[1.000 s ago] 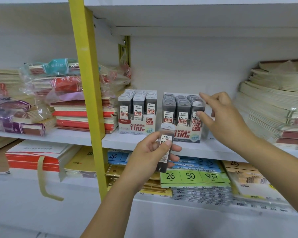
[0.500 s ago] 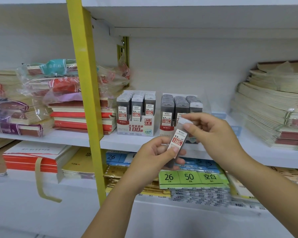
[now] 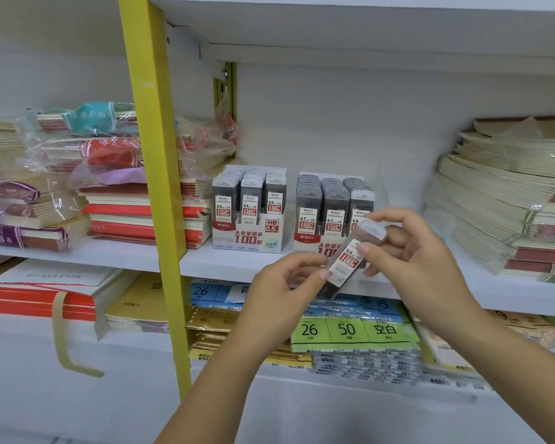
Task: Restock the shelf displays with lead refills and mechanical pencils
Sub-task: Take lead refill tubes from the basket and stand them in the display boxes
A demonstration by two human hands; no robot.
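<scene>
Grey lead refill case (image 3: pixel 346 264) is being held tilted by both hands, left hand (image 3: pixel 282 293) pinching low, right hand (image 3: pixel 414 257) gripping top, in front of 0.7 display box (image 3: pixel 330 213) on shelf (image 3: pixel 205 261).

Lower front of white 0.7 display box (image 3: pixel 308 241) hidden behind both hands. Dark lower end of clear lead-refill case (image 3: pixel 345 267) partly covered by left-hand fingers (image 3: pixel 324 274). Stacked cream notebooks (image 3: pixel 510 193) cut off at right edge. Small print on green packs (image 3: pixel 346 331) too blurred to read.

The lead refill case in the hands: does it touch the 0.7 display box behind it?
Cannot tell. In the head view the lead refill case overlaps the 0.7 display box; no gap or contact shows.
</scene>
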